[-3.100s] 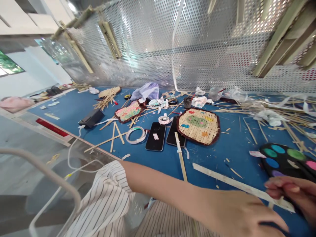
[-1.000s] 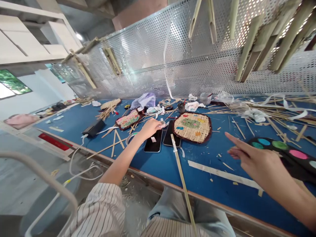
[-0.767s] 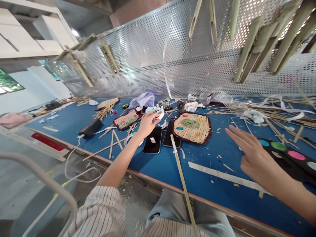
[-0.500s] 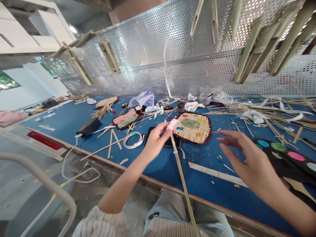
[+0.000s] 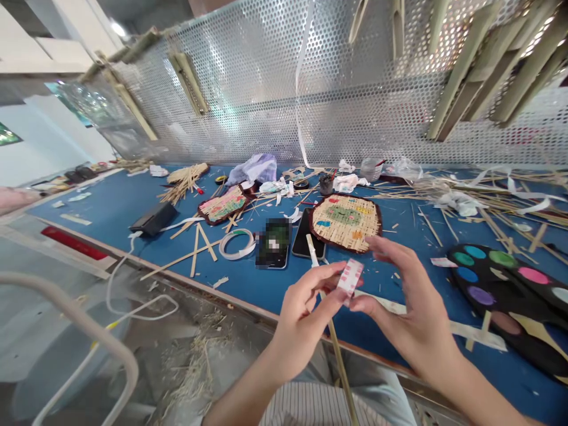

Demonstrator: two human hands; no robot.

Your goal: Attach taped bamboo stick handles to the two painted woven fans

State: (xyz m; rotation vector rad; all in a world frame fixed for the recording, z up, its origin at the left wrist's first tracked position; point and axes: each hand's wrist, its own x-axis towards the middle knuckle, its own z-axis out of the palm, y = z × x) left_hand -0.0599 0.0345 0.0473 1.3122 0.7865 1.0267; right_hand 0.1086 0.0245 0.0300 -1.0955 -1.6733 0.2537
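Lower centre of the frame, my left hand [image 5: 306,307] pinches the tape roll [image 5: 350,276]; my right hand [image 5: 408,313], fingers loosely open, touches it with the thumb. I think so light a pinch near the worktop [image 5: 275,290] edge could let it drop.

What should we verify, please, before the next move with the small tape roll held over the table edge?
1. Left hand pinches the small tape roll in its fingertips: ok.
2. Right hand grips the roll too: cannot tell; its thumb meets the roll, and the other fingers are spread above it.
3. Loose end of the tape found: cannot tell.
4. Space below the hands free: not ok; a long bamboo strip runs under them across the edge of the table.
5. Two phones apart from the hands: ok, they lie farther back.
6. Paint palette apart from the right hand: ok.
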